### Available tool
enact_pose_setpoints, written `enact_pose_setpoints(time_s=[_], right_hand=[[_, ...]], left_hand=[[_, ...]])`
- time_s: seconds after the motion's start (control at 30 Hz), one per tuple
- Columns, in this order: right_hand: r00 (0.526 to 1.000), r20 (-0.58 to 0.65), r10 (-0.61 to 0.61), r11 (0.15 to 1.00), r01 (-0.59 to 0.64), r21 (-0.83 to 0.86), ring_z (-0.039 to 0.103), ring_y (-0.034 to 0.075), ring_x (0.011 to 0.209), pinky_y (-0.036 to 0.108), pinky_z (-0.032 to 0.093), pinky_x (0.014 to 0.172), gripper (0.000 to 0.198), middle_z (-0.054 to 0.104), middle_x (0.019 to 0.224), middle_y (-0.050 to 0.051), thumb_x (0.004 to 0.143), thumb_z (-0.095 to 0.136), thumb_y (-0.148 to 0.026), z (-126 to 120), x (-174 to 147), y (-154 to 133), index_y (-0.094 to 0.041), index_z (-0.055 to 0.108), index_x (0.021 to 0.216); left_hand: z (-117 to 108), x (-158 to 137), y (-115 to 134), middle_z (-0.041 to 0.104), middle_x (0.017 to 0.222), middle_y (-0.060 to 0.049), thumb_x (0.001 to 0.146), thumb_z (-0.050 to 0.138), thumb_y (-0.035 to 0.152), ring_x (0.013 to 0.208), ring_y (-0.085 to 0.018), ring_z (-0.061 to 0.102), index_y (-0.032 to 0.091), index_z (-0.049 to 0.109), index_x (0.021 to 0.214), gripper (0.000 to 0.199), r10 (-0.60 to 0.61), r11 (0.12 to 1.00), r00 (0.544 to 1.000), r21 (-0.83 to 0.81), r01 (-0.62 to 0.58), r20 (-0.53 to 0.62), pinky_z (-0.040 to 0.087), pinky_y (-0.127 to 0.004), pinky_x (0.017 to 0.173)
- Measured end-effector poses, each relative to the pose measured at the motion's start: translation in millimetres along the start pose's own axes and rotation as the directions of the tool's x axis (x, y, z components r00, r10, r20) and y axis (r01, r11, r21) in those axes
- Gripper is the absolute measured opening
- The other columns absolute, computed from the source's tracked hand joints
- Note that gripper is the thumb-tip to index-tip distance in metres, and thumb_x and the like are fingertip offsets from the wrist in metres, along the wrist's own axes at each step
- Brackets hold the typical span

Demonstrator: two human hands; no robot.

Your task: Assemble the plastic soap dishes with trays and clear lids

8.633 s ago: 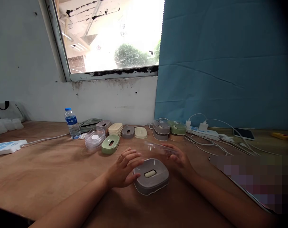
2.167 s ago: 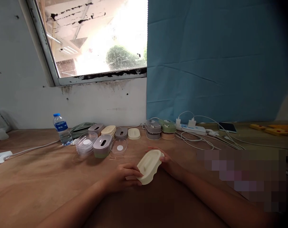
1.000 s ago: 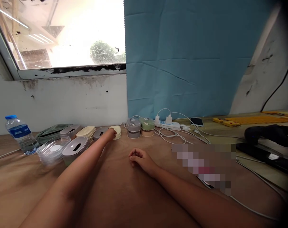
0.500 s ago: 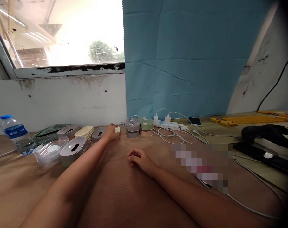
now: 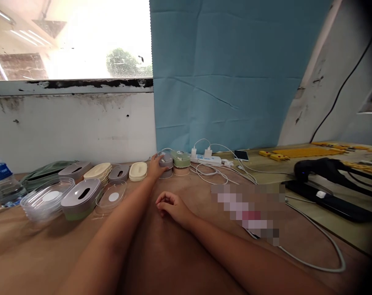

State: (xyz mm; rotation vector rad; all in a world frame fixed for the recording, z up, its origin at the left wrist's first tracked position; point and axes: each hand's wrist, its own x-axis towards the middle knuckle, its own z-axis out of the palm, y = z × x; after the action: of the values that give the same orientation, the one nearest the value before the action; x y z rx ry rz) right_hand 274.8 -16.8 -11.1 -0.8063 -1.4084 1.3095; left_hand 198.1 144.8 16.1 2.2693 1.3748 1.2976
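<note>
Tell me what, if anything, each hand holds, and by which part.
Left hand is at the grey box, left side, grip unclear; right hand holds nothing.

The grey box (image 5: 169, 159) looks smooth plastic, the clear containers (image 5: 40, 201) glossy, the curtain (image 5: 219, 73) matt cloth

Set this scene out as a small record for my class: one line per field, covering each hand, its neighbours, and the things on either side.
Left hand: at the grey box; firmness of grip unclear
Right hand: loosely curled at the table; nothing visible in it
Right of grey box: green-topped box
Left of left hand: cream piece
Farther left: cream stack, clear lids, mauve-and-green box
Left edge: bottle, partly cut off
Farther right: power strip, phone
</note>
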Motion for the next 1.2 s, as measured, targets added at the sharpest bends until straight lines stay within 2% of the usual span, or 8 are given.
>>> enact_pose_setpoints(time_s=[0.13,0.27,0.47,0.53,0.63,0.77,0.93,1.2], right_hand=[[0.994,-0.070,-0.079,0.997,0.077,-0.030,0.041,0.008,0.043,0.022,0.032,0.044,0.003,0.048,0.050,-0.005,0.061,0.056,-0.018,-3,-2,-5,-0.018,0.054,0.064],[0.931,-0.247,-0.268,0.963,0.267,-0.039,0.034,0.009,0.049,0.022,0.029,0.049,0.005,0.040,0.053,-0.005,0.059,0.050,-0.017,-12,-6,-9,-0.020,0.047,0.057],[0.837,-0.383,-0.392,0.907,0.421,-0.008,0.041,0.014,0.070,0.024,0.035,0.065,0.018,0.042,0.073,-0.002,0.062,0.050,-0.022,-18,-3,-6,-0.024,0.041,0.078],[0.879,-0.279,-0.386,0.914,0.405,0.011,0.045,0.016,0.079,0.027,0.037,0.072,0.035,0.046,0.083,-0.001,0.059,0.056,-0.027,-15,-4,-7,-0.026,0.042,0.091],[0.948,0.121,-0.294,0.955,0.295,0.014,0.046,0.022,0.099,0.033,0.036,0.084,0.063,0.047,0.106,0.004,0.056,0.065,-0.038,-11,-7,-11,-0.026,0.038,0.112],[0.862,0.486,-0.143,0.977,0.202,-0.069,0.032,0.026,0.121,0.040,0.024,0.099,0.086,0.035,0.130,0.010,0.058,0.069,-0.048,-9,-11,-12,-0.024,0.026,0.128],[0.810,0.578,-0.100,0.950,0.250,-0.186,0.030,0.026,0.123,0.042,0.020,0.103,0.083,0.034,0.133,0.012,0.059,0.072,-0.036,-10,-12,-9,-0.022,0.028,0.128],[0.899,0.425,-0.105,0.944,0.224,-0.242,0.039,0.028,0.118,0.041,0.029,0.098,0.079,0.044,0.126,0.013,0.054,0.073,-0.047,-12,-12,-8,-0.021,0.040,0.121]], left_hand=[[-9,-10,5,0.042,0.128,-0.012,0.060,0.071,0.029,0.117,-0.025,0.042,0.017,0.052,0.113,0.058,-0.032,0.998,0.997,-0.062,0.028,-0.073,0.034,-0.035,0.099],[-40,-44,25,0.047,0.125,-0.012,0.067,0.065,0.030,0.107,-0.023,0.052,0.017,0.046,0.119,0.057,-0.194,0.871,0.971,-0.480,0.104,-0.142,0.045,-0.033,0.088],[-119,-140,32,0.048,0.125,-0.010,0.060,0.072,0.023,0.098,-0.023,0.057,0.021,0.048,0.117,0.061,-0.056,0.622,0.975,-0.756,0.203,0.216,0.048,-0.036,0.084],[-143,-164,21,0.040,0.131,-0.011,0.055,0.075,0.017,0.106,-0.026,0.052,0.022,0.052,0.113,0.063,0.106,0.599,0.949,-0.781,0.177,0.297,0.045,-0.037,0.087],[-168,-181,2,0.036,0.132,-0.012,0.052,0.077,0.014,0.121,-0.030,0.036,0.022,0.055,0.110,0.063,0.256,0.588,0.911,-0.800,0.119,0.324,0.036,-0.041,0.097],[-182,-186,-13,0.035,0.131,-0.013,0.048,0.079,0.014,0.120,-0.031,0.037,0.023,0.056,0.110,0.066,0.351,0.653,0.814,-0.744,0.141,0.463,0.033,-0.046,0.098],[-183,-187,-14,0.034,0.131,-0.011,0.049,0.078,0.016,0.120,-0.029,0.038,0.023,0.056,0.109,0.065,0.361,0.739,0.769,-0.665,0.109,0.527,0.033,-0.044,0.099],[-182,-187,-9,0.025,0.134,-0.014,0.060,0.071,0.013,0.115,-0.026,0.044,0.022,0.043,0.120,0.067,0.380,0.702,0.812,-0.709,0.059,0.444,0.035,-0.043,0.098]])
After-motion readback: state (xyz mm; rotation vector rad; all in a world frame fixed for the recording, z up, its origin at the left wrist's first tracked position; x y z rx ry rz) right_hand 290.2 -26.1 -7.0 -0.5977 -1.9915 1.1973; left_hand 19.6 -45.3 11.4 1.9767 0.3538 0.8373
